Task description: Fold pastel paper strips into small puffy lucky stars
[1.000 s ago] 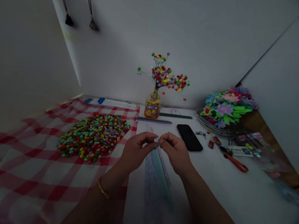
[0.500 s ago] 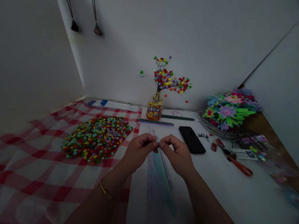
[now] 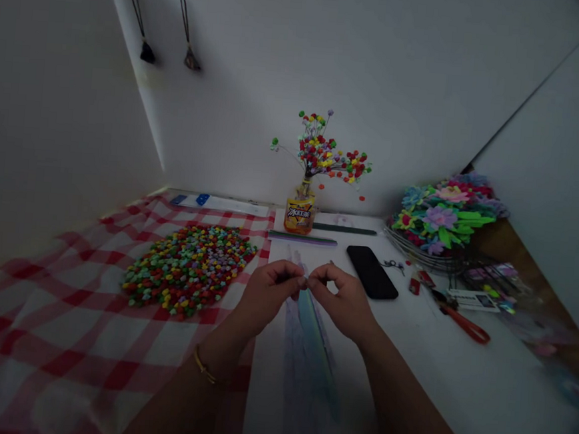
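My left hand and my right hand meet at the fingertips above the white table and pinch a small pale folded paper piece between them. Under my hands lies a bundle of long pale blue and lilac paper strips, running toward me. A wide heap of small coloured paper stars lies on the red-and-white checked cloth, to the left of my left hand.
A yellow-labelled bottle with beaded stems stands at the back wall. A black phone lies right of my hands, then red-handled scissors and a wire basket of paper flowers. More strip packs lie by the bottle.
My fingertips have drawn closer together around the paper piece, which shows less than before. The view has shifted slightly; nothing on the table has moved.
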`<control>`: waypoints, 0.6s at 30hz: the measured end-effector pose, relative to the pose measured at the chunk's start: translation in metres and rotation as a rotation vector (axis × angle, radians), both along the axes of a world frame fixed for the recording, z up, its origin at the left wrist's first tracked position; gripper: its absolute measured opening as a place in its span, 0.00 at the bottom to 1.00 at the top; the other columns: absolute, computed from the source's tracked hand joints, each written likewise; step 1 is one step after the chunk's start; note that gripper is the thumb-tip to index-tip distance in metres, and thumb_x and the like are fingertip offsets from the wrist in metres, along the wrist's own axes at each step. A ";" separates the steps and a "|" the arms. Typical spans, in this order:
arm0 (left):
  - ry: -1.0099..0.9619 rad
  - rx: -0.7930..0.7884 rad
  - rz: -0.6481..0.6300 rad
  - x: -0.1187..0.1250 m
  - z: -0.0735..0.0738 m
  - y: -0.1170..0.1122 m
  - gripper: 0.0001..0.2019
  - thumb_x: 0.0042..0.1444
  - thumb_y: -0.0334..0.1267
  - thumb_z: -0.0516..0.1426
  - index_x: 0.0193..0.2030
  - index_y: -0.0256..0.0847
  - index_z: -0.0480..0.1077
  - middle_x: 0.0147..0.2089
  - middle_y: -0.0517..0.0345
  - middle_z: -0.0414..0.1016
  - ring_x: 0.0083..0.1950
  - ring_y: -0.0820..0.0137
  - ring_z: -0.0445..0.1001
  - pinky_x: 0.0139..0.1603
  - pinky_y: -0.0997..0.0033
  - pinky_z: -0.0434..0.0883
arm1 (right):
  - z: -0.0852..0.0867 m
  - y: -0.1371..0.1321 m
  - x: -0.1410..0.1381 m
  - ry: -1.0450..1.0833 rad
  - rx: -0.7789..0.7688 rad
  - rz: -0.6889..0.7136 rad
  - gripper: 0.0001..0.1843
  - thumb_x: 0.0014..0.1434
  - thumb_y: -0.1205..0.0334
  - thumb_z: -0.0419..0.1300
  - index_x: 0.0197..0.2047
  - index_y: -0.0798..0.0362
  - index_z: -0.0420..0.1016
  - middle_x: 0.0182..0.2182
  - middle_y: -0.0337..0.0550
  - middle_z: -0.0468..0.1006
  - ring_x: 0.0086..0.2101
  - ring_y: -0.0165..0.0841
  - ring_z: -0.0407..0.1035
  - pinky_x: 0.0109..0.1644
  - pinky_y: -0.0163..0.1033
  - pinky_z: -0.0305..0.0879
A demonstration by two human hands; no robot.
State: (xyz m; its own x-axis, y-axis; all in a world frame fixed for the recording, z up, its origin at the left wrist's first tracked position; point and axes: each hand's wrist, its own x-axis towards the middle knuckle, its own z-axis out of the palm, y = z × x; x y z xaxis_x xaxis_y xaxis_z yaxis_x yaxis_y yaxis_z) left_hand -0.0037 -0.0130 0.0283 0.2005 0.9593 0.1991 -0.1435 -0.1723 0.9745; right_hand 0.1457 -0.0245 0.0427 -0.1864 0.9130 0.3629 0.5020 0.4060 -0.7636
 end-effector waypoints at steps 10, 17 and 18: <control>0.099 0.125 0.066 -0.002 -0.005 -0.001 0.10 0.44 0.32 0.60 0.37 0.40 0.75 0.30 0.59 0.75 0.30 0.72 0.72 0.33 0.72 0.70 | -0.007 0.005 0.005 0.375 -0.226 0.077 0.06 0.50 0.61 0.57 0.25 0.54 0.68 0.20 0.33 0.62 0.23 0.26 0.56 0.28 0.33 0.54; 0.149 0.190 0.091 -0.005 -0.005 0.000 0.08 0.45 0.32 0.60 0.34 0.41 0.75 0.27 0.60 0.75 0.29 0.73 0.72 0.33 0.74 0.70 | -0.004 0.001 0.004 0.336 -0.179 0.072 0.06 0.51 0.61 0.56 0.27 0.54 0.69 0.22 0.35 0.64 0.25 0.27 0.57 0.29 0.33 0.55; 0.148 0.192 0.087 -0.004 -0.005 0.000 0.08 0.45 0.32 0.60 0.35 0.42 0.75 0.28 0.60 0.75 0.29 0.73 0.72 0.33 0.74 0.70 | -0.003 0.001 0.004 0.338 -0.179 0.073 0.06 0.51 0.61 0.56 0.26 0.54 0.69 0.22 0.35 0.64 0.25 0.27 0.57 0.28 0.33 0.55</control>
